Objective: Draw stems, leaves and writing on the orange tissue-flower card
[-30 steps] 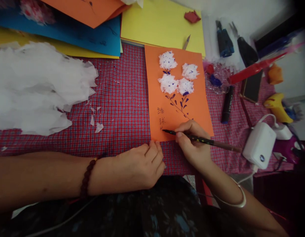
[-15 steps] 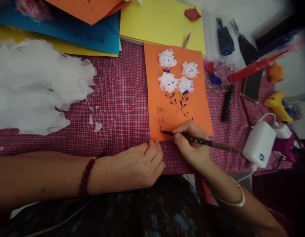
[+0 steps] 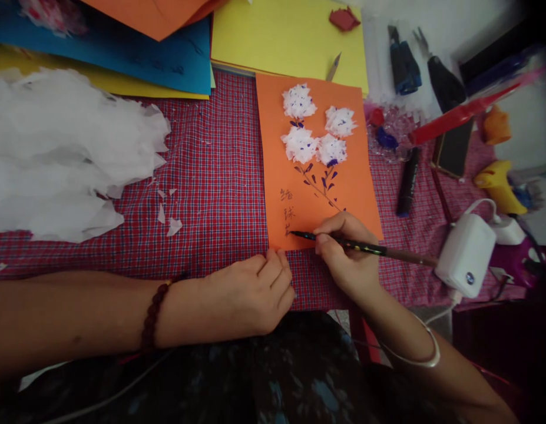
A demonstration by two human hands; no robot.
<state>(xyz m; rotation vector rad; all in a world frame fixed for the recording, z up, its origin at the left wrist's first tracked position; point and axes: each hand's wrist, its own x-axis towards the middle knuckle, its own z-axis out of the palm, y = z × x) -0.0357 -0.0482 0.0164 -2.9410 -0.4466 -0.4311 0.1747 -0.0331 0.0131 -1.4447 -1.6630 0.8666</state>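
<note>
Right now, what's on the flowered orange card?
Four white flowers, a stem, purple leaves and dark writing. Whatever the right hand and pen cover, low on the card, can't be seen.

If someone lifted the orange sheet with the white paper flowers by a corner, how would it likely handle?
The orange sheet would probably flex, since it looks thin. It is likely light for its size, being apparently just paper. Its white paper flowers may crush, given their ruffled, ragged edges.
</note>
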